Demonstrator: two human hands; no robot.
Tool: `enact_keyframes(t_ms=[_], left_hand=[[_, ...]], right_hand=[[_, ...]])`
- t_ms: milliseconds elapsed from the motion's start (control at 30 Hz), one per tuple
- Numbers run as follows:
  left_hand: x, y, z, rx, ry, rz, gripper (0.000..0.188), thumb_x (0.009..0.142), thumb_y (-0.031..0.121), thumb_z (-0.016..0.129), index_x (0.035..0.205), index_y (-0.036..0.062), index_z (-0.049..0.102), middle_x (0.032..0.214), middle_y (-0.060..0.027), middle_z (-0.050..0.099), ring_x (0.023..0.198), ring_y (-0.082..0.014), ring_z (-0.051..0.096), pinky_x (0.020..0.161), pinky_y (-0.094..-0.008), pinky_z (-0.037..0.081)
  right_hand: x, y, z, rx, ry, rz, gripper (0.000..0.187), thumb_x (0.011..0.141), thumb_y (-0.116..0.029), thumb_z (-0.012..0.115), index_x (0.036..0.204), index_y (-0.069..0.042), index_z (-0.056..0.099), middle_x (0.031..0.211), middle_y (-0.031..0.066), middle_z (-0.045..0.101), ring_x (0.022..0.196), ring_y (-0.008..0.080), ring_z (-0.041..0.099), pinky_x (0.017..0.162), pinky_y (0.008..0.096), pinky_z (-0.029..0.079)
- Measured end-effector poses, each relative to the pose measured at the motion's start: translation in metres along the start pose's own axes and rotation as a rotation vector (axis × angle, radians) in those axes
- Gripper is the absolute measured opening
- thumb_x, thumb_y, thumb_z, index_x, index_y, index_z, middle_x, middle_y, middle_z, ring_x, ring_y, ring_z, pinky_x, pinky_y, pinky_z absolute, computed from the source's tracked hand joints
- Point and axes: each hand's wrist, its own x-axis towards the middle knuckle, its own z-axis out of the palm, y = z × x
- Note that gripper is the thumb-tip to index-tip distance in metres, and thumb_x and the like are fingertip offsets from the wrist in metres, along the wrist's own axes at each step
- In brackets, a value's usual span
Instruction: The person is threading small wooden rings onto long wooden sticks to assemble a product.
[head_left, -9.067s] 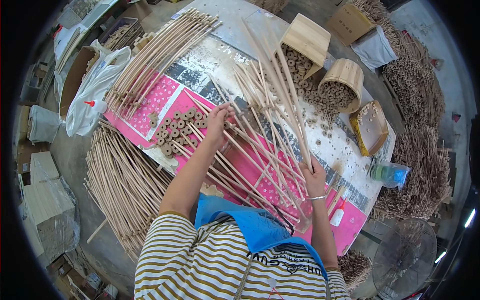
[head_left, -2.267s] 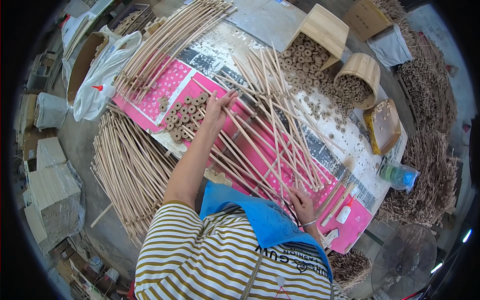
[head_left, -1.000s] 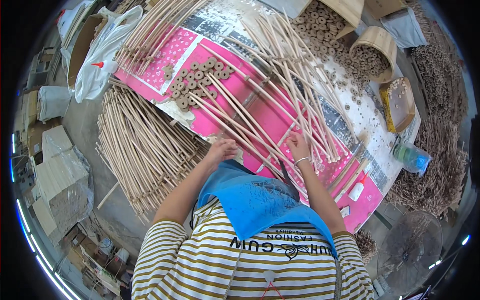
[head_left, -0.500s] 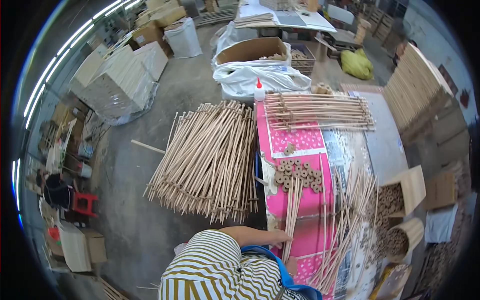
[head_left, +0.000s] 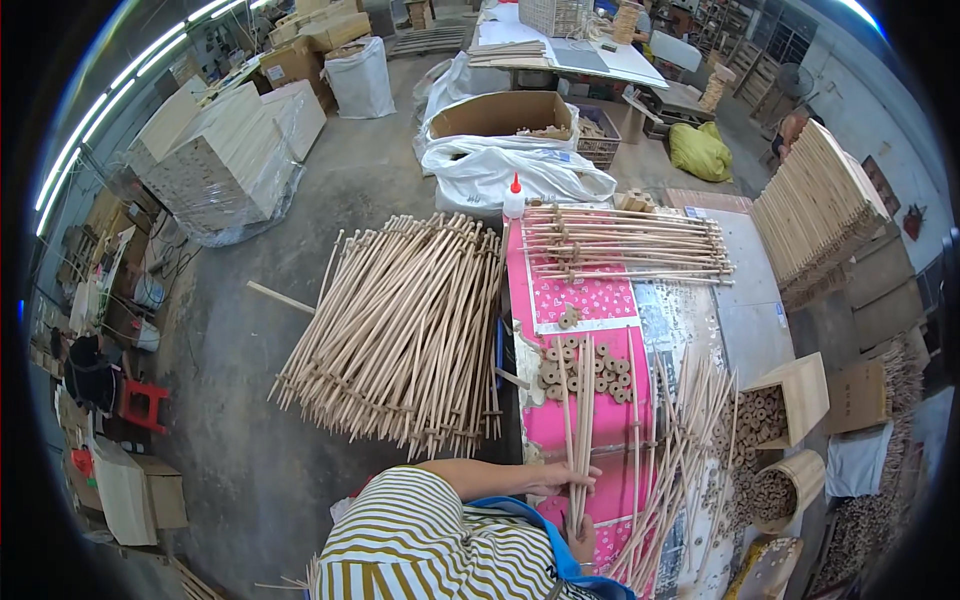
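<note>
From my remote view through the head camera, I see the left hand (head_left: 556, 478) closed around a few slim wooden sticks (head_left: 584, 420), its fingers wrapping them partway along their length. The right hand (head_left: 582, 541) is at their lower ends, partly hidden by the body, so I cannot tell how firmly it grips. The sticks are over the pink sheet (head_left: 600, 437) near the left edge of the desk (head_left: 748, 240). Their long axis runs nearly straight up my view, along the desk, with the far ends pointing away from the hands and reaching over the pile of wooden rings (head_left: 612, 378). They fan slightly, the leftmost leaning a little to the left. To their right, a loose heap of sticks (head_left: 683, 440) lies crisscrossed, mostly slanting toward upper right. Beyond the rings, a bundle of sticks (head_left: 640, 242) lies crosswise, left to right. Left of the desk, I see a large stack of sticks (head_left: 390, 340), and a red-capped white bottle (head_left: 513, 203) stands at the desk's far left corner.
</note>
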Motion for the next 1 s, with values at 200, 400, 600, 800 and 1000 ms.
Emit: enact_keyframes(t_ms=[200, 400, 600, 800, 1000], left_hand=[[0.026, 0.030, 0.022, -0.054, 0.090, 0.233, 0.033, 0.093, 0.029, 0.062, 0.116, 0.0045, 0.058, 0.072, 0.0013, 0.056, 0.069, -0.0124, 0.060, 0.072, -0.0300, 0.056], [0.028, 0.057, 0.017, -0.152, 0.113, 0.325, 0.031, 0.091, 0.033, 0.064, 0.106, 0.0054, 0.062, 0.066, 0.0036, 0.051, 0.060, -0.0076, 0.054, 0.064, -0.0265, 0.056], [0.022, 0.072, -0.002, -0.197, 0.140, 0.339, 0.030, 0.090, 0.033, 0.066, 0.105, 0.0070, 0.063, 0.066, 0.0029, 0.054, 0.060, -0.0102, 0.057, 0.072, -0.0311, 0.057], [0.016, 0.080, 0.004, -0.179, 0.108, 0.304, 0.032, 0.092, 0.029, 0.064, 0.115, 0.0078, 0.060, 0.076, 0.0001, 0.059, 0.073, -0.0132, 0.062, 0.079, -0.0316, 0.057], [0.015, 0.084, 0.019, -0.191, 0.024, 0.297, 0.040, 0.091, 0.026, 0.064, 0.126, 0.0079, 0.054, 0.095, -0.0054, 0.065, 0.092, -0.0186, 0.065, 0.087, -0.0334, 0.056]], right_hand=[[0.024, 0.000, -0.001, 0.079, 0.051, -0.074, 0.030, 0.085, -0.002, 0.063, 0.113, -0.005, 0.053, 0.077, 0.0024, 0.060, 0.062, 0.0105, 0.058, 0.054, 0.0235, 0.048], [0.003, -0.007, -0.010, 0.150, -0.128, 0.150, 0.028, 0.086, -0.005, 0.064, 0.112, -0.004, 0.055, 0.080, 0.0023, 0.061, 0.068, 0.0114, 0.060, 0.061, 0.0243, 0.051], [-0.018, 0.051, -0.032, 0.146, -0.170, 0.181, 0.029, 0.090, -0.010, 0.061, 0.117, -0.001, 0.057, 0.090, 0.0022, 0.064, 0.081, 0.0107, 0.060, 0.073, 0.0248, 0.050], [-0.027, 0.050, -0.025, 0.137, -0.158, 0.002, 0.033, 0.090, -0.010, 0.062, 0.121, -0.001, 0.057, 0.091, 0.0014, 0.064, 0.080, 0.0094, 0.059, 0.071, 0.0232, 0.049], [-0.032, 0.058, -0.028, 0.206, -0.134, 0.040, 0.036, 0.095, -0.018, 0.056, 0.125, 0.000, 0.051, 0.099, 0.0045, 0.062, 0.086, 0.0115, 0.057, 0.076, 0.0246, 0.047]])
